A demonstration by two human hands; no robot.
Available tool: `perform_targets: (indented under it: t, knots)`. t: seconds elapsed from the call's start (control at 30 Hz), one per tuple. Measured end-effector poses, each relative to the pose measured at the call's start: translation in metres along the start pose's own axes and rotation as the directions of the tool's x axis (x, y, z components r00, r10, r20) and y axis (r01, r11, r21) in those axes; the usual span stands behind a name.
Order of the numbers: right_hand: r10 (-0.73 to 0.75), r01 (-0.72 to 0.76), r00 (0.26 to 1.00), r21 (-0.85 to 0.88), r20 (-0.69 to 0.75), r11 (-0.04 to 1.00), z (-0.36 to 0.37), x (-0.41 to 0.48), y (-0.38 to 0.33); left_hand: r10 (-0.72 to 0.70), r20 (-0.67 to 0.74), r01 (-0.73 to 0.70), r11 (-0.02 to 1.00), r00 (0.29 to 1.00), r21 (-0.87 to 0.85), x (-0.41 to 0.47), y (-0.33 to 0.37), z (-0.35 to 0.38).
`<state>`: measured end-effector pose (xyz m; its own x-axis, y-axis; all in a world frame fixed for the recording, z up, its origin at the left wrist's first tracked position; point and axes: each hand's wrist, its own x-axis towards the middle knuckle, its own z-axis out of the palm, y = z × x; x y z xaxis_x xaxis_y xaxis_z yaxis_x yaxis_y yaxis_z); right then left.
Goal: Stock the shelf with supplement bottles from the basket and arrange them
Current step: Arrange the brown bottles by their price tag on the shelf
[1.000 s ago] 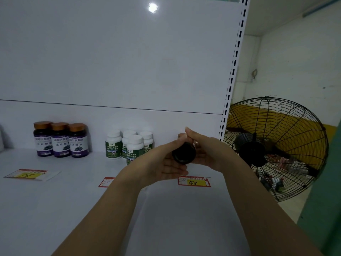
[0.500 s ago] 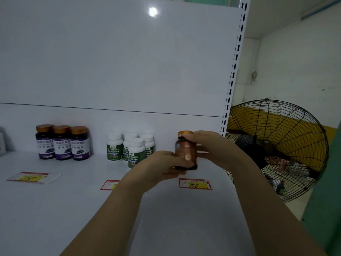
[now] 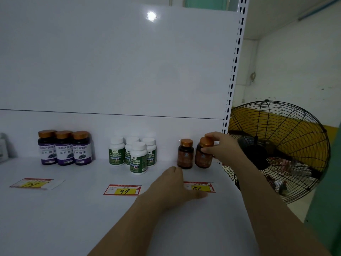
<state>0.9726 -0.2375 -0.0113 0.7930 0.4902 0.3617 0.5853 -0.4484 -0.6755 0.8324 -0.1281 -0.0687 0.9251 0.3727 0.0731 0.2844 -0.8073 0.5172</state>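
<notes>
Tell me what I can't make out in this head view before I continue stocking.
Basket: outside the head view.
Right brown bottle: the right hand covers part of its cap and right side; whether its base sits flat is unclear.
158 price tag: the left hand hides its left end.
Brown bottle labels: too dim and small to read.
White item at the left edge: cut off by the frame.

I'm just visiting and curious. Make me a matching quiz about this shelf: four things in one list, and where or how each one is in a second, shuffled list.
1 purple bottles
2 white bottles
3 right brown bottle
4 fan

A behind the 99 tag
B gripped by the right hand
C past the shelf's right end
D three side by side

Pairs: 1-D, 2-A, 3-B, 4-C
</notes>
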Motion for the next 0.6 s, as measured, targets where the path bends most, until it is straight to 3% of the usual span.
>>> perform_targets:
  t: [0.13,0.6]
  knots:
    - [-0.035,0.031,0.998,-0.098,-0.043,0.995,0.020,0.009,0.011,0.028,0.019,-0.029,0.998,0.999,0.064,0.003,-0.003,0.005]
    - [0.010,-0.013,0.998,-0.056,-0.059,0.998,0.049,0.016,0.027,-0.007,0.077,-0.024,0.918,0.997,0.396,0.011,-0.015,0.012]
